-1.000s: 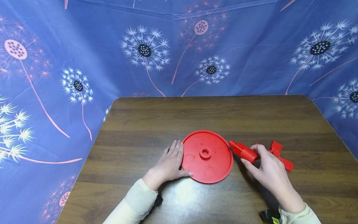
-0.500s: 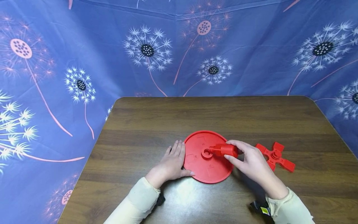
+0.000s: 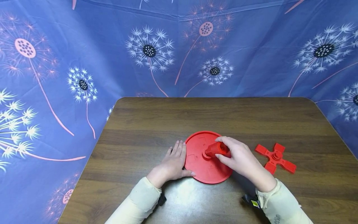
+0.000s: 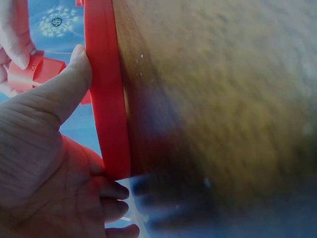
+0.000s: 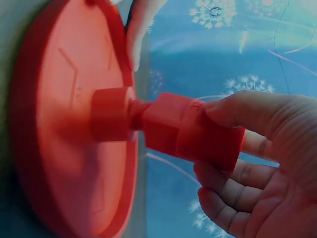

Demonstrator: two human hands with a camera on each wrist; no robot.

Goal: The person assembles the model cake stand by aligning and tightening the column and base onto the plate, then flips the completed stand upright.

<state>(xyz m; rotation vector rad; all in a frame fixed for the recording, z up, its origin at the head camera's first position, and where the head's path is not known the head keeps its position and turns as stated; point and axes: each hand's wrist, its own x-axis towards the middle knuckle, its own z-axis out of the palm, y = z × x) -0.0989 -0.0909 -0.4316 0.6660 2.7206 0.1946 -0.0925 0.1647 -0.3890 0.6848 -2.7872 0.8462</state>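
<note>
Since the last picture, half a second back, the right hand (image 3: 237, 155) has moved left and tipped up the red peg (image 3: 215, 150), so its thin end now meets the ring (image 5: 110, 115) in the middle of the round red plate (image 3: 207, 175). Before, the peg lay more on its side over the plate. Now it leans a little toward the right hand. That hand's fingers are clamped on the peg's fat end, with the thumb on one side and other fingers curled on the other. The left hand (image 3: 172, 161) has stayed at the plate's left edge, its long fingers mostly straight and close together, the thumb spread out and resting on the rim. The plate lies flat on the tabletop (image 3: 153, 121). I think the job is only partly done. Peg and ring are lined up at the mouth, but some of the thin end shows outside, so it is not all the way in. I cannot tell how deep it goes. Off to the right, the red cross (image 3: 277, 156) lies alone, not joined to anything.
</note>
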